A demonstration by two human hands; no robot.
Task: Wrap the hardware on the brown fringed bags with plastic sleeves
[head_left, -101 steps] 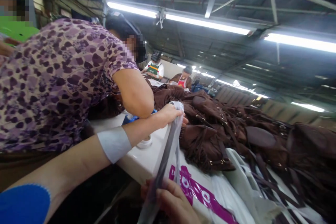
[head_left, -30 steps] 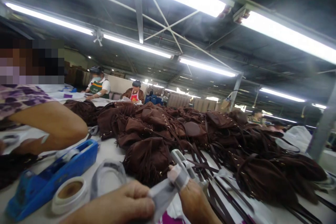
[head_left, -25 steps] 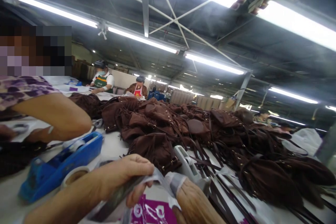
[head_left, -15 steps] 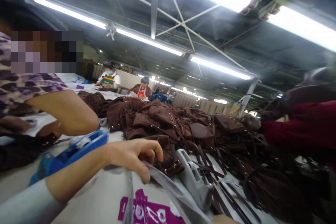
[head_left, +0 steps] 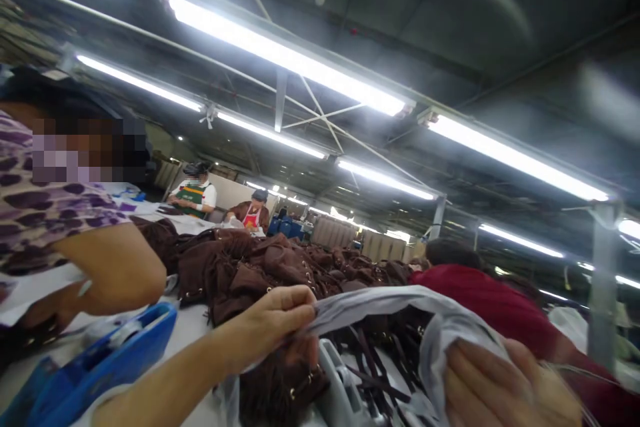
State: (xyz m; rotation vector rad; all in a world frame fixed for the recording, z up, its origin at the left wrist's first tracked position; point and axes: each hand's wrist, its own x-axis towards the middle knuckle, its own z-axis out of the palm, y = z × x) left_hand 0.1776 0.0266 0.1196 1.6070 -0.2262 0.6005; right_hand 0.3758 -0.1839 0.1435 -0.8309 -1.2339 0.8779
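My left hand pinches one end of a translucent whitish plastic strip or bag near the centre. The plastic arches across to my right hand at the lower right, whose fingers are wrapped round its other end. Below the plastic, between my hands, stands a grey tape dispenser. Brown bags with metal eyelets and dark straps are heaped just beyond my hands.
At the left, a person in a patterned top works close by, near a blue tape dispenser. Someone in dark red leans in at the right. Two people sit farther back.
My left hand has closed from a looser, spread pose onto the plastic. My right hand has come up into view, and the plastic is lifted. The view has tilted upward and turned right.
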